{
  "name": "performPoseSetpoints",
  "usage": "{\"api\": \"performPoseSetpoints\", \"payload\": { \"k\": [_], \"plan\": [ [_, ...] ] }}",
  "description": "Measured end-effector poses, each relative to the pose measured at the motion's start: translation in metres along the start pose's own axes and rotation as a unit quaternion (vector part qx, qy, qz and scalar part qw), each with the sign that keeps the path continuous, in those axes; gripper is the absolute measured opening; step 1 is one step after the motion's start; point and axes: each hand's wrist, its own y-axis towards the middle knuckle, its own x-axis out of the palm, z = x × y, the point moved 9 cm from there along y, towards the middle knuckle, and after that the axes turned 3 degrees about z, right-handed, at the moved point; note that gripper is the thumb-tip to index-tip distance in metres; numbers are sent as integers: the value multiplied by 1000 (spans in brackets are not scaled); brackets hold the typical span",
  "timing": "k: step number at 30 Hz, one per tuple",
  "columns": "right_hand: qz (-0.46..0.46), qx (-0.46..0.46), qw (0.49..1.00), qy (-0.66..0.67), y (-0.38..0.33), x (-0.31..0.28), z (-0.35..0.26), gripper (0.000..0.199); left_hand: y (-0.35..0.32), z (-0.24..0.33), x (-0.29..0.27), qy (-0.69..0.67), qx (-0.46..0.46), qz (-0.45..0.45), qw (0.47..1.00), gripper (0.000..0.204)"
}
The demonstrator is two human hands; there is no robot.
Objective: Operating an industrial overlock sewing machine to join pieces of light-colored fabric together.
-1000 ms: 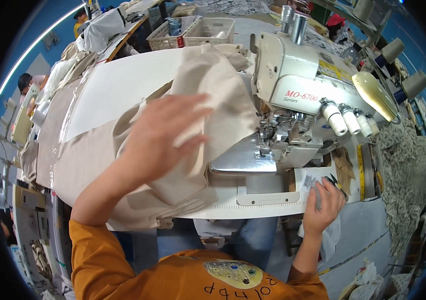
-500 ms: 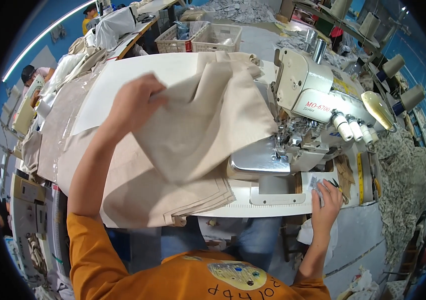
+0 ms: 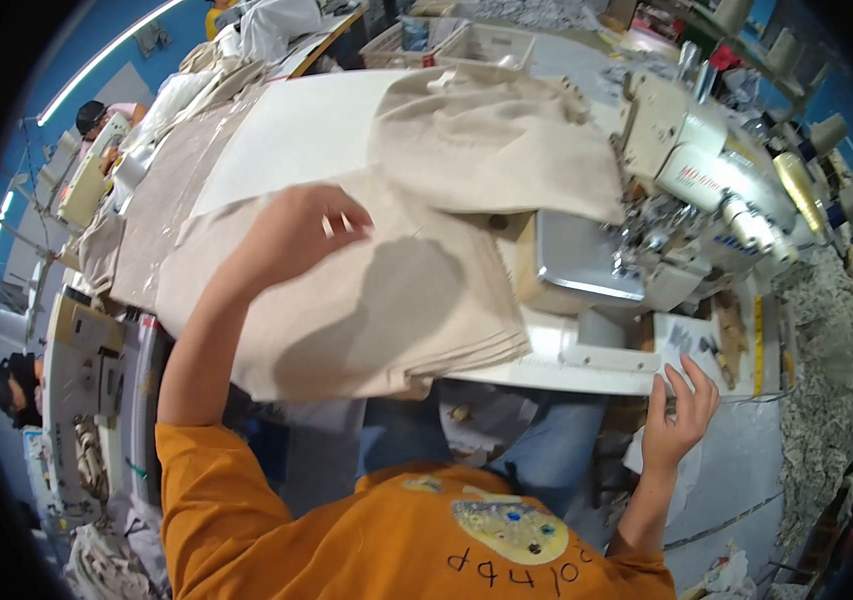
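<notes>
My left hand point(image 3: 297, 232) hovers with fingers apart over a stack of beige fabric pieces point(image 3: 367, 310) on the white sewing table point(image 3: 607, 365), holding nothing and casting a shadow on the top piece. A loose beige fabric piece point(image 3: 497, 140) lies crumpled beyond the stack, beside the cream overlock sewing machine point(image 3: 687, 170). My right hand point(image 3: 682, 415) is at the table's front edge with fingers spread, fingertips by small white labels point(image 3: 685, 345); a white scrap point(image 3: 692, 485) hangs just below it.
Thread cones point(image 3: 827, 135) stand behind the machine. Grey fabric waste point(image 3: 837, 370) piles up at the right. More beige cloth point(image 3: 147, 220) and a white sheet point(image 3: 297, 135) cover the table's left and far side. Another person point(image 3: 12, 385) sits at far left.
My left hand carried the loose beige piece away from me, let it go beside the machine, and came back over the stack. My right hand has stayed at the table edge.
</notes>
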Motion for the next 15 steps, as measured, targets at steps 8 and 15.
{"api": "performPoseSetpoints", "payload": {
  "k": [8, 15],
  "plan": [
    [-51, -95, 968, 226, 20, 52, -122, 17, -88, 70, 50, 17, 126, 19, 992, 17],
    [-98, -58, 972, 208, 28, 75, -133, 12, -97, 72, 55, 58, 136, 83, 985, 6]
  ]
}}
